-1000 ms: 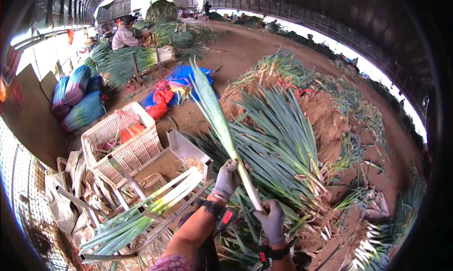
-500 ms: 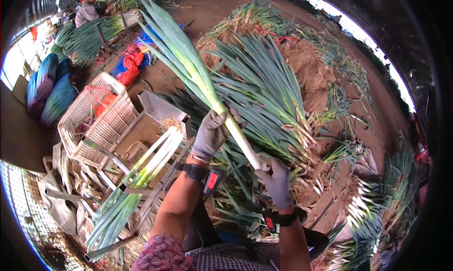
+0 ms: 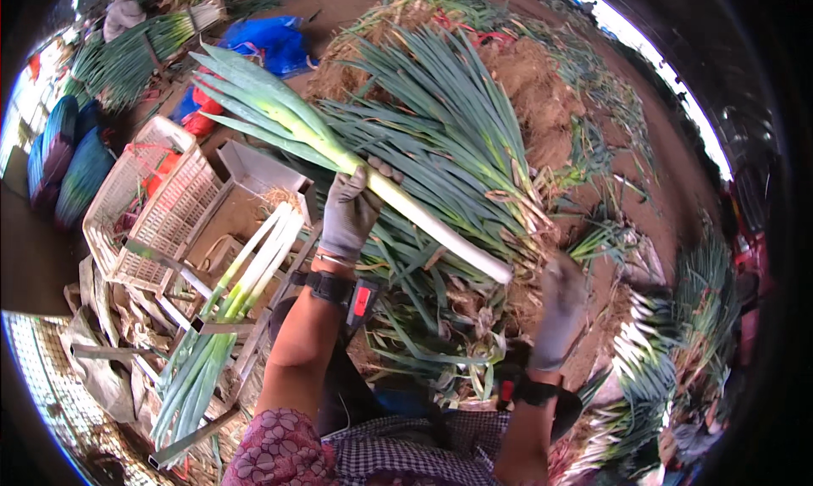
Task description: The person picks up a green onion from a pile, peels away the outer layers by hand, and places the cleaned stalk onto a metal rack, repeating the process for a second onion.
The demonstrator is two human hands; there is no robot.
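the left hand (image 3: 349,219) is clasping a leek (image 3: 330,149) near the leek pile (image 3: 453,122); right of its white end (image 3: 498,269), the right hand (image 3: 560,310) is showing too blurred to tell its grip. stalk-cleaning is seemingly underway, next calling for steady holding.

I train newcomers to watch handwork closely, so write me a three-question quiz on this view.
1. Which hand holds the single long green onion, left or right?
2. True or false: the plastic crate is black.
3. Fill in: the white end of the green onion points toward the person's ____ side.

Key:
1. Left: the left hand grips it, while the right hand, blurred, is off it.
2. False: it is pale, off-white.
3. Right.
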